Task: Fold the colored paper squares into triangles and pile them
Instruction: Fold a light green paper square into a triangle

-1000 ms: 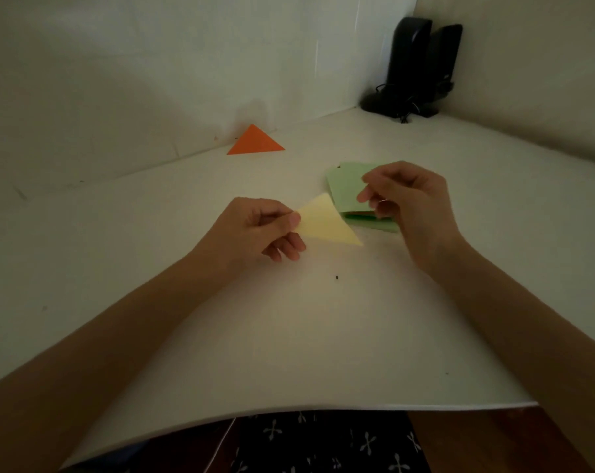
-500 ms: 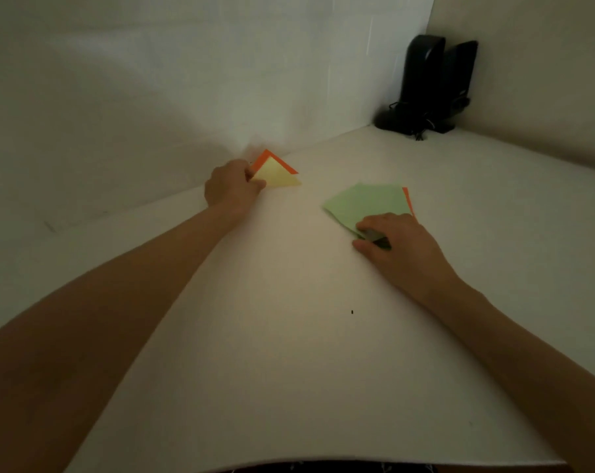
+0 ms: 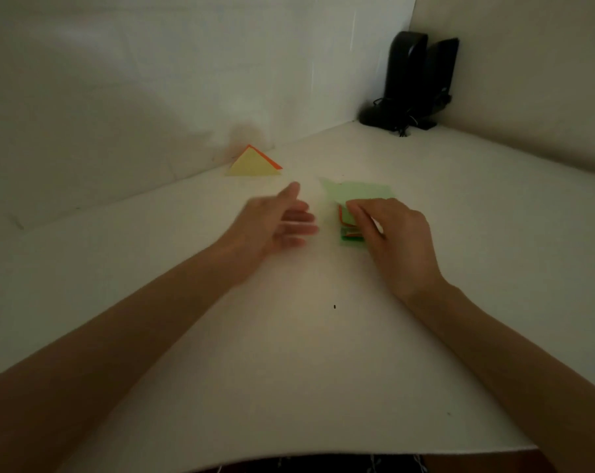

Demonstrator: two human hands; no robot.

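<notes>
Green sheet (image 3: 360,192): pinched by right hand (image 3: 396,237) fingers, lying beyond them
Left hand (image 3: 272,227): fingers apart, empty, just left

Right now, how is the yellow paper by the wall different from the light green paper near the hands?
The yellow paper is folded into a triangle; the light green paper is not yet folded. No hand touches the yellow paper; the right hand pinches the light green paper's near edge. The yellow paper lies on an orange triangle; the light green paper tops a stack of squares. Both are coloured paper lying on other sheets.
</notes>
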